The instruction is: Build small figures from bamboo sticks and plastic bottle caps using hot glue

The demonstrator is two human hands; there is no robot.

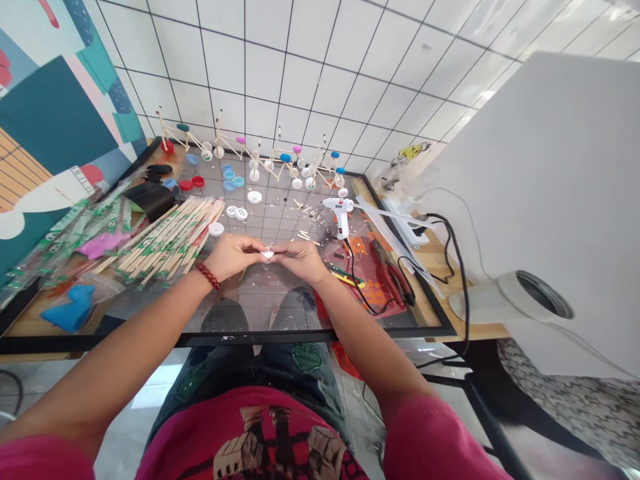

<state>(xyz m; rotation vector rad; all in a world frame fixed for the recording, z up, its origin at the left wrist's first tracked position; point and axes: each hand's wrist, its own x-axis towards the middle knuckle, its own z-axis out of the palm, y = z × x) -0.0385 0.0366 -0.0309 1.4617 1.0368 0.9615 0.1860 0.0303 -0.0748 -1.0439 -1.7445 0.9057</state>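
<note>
Between the fingertips of both hands is a small white cap [268, 254], partly covered by the fingers. My left hand [234, 257], with a red bead bracelet at the wrist, pinches the cap from the left. My right hand [300, 260] pinches it from the right. Just left of my left hand lies a loose white cap [216, 229]. A bundle of wooden sticks in printed wrappers [170, 240] lies farther left. Beyond the hands are more white caps [255, 197], one of them lying alone.
A white glue gun [341, 215] with a black cord rests at the right, near a yellow cutter [350, 277] and red-handled pliers [393, 277]. Small stick-and-cap models [285, 159] line the back. Blue caps [229, 175] and red caps [186, 185] lie back left.
</note>
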